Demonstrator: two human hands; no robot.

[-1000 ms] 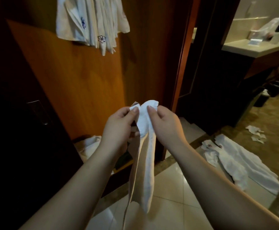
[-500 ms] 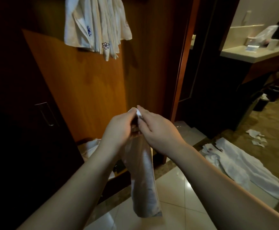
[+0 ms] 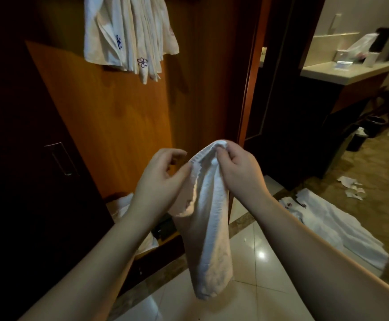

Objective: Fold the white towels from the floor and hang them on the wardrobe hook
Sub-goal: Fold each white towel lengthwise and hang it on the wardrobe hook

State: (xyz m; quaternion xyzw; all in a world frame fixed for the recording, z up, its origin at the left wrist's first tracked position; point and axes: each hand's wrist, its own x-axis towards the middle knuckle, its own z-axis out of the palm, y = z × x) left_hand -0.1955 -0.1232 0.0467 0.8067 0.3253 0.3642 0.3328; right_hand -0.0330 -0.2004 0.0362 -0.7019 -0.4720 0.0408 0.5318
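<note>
A folded white towel (image 3: 209,228) hangs in front of me, doubled over at the top. My right hand (image 3: 237,167) grips its top fold. My left hand (image 3: 161,181) is beside the towel's left hem with loosely curled, spread fingers; the thumb lies against the hem without pinching it. Several white towels (image 3: 128,35) with small flower embroidery hang at the top of the orange wardrobe panel (image 3: 119,126); the hook is hidden behind them. More white towels (image 3: 332,225) lie spread on the floor to the right.
White cloth (image 3: 121,205) sits in the wardrobe's bottom compartment behind my left wrist. A dark door with a metal handle (image 3: 61,159) is at left. At right are a vanity counter (image 3: 342,70), dark bins (image 3: 360,140) and paper scraps (image 3: 351,187) on the carpet.
The two hands were pressed together at the towel's top; now my left hand has let go and drawn left, while my right hand keeps the fold and the towel hangs shorter.
</note>
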